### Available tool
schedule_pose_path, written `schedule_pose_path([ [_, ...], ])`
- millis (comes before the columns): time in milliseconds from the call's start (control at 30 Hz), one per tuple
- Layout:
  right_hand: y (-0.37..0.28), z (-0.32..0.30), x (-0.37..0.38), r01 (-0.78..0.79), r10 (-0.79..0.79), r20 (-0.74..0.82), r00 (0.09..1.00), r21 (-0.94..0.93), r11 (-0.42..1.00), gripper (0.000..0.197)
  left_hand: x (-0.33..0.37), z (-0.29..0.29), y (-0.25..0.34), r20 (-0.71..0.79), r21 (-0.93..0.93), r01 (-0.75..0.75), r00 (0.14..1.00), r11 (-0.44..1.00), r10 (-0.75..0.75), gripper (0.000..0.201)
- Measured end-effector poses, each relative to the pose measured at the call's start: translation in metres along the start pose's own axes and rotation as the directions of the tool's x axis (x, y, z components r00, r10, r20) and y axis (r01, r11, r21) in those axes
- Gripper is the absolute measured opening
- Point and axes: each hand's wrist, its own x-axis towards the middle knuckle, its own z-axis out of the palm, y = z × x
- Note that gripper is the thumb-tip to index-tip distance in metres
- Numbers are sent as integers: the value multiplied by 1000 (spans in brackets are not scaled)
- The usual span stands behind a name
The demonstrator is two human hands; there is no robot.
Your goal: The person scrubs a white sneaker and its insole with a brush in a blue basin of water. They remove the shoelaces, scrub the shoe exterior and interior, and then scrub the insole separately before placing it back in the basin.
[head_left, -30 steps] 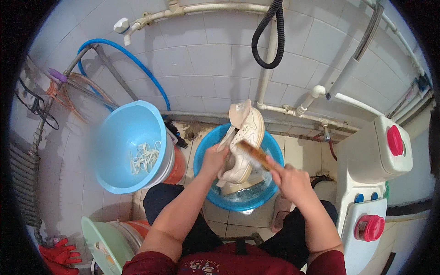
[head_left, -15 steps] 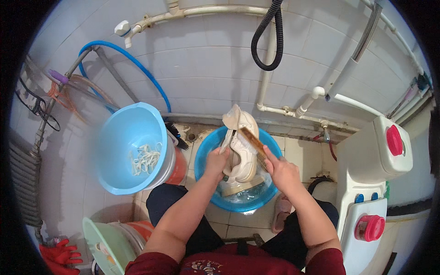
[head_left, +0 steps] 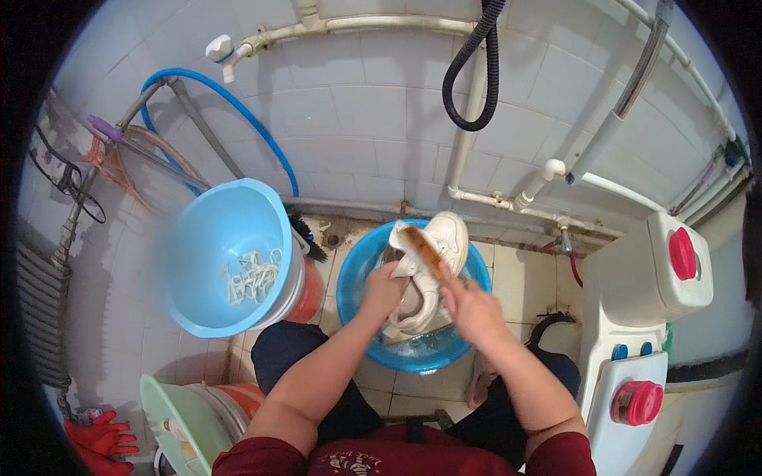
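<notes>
shoe: i have it in my view over the basin (head_left: 425, 362), white, toe far and a little right, opening turned near. this shoe (head_left: 451, 240) sits partly below the far rim line, with suds (head_left: 429, 347) at its near end.
laces: off and out of the way, i judge; the loose white laces (head_left: 255, 276) lie heaped in the light blue bowl (head_left: 230, 218) to the left.
brushing: under way, by my reading, and not finished, since the brush (head_left: 421, 249) is up against the upper. how clean the shoe is, i cannot tell from here. i see no sign of a rinse done.
left hand: grasping, fingers closed on the left edge of the opening; this left hand (head_left: 382, 289) seems to steady the shoe.
right hand: clenched round the near end of the brush, no gap that i can see; the right hand (head_left: 472, 309) is on the right of the shoe.
bristles: on the left of the wooden back, over the tongue; blurred, so i cannot tell how hard they press.
</notes>
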Motion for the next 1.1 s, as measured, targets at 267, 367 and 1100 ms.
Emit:
schedule_pose_path([
  [267,31,19,25,-108,108,-10,994,20,994,49,0,5,-2,4,-81,94,996,992,-94,28],
  [367,11,14,4,-58,58,-8,998,34,998,49,4,-3,-2,18,-323,150,988,934,-153,31],
  [1100,34,-42,39,-274,373,254,892,962,1,61,-11,-17,55,162,-523,-25,978,852,129,23],
])
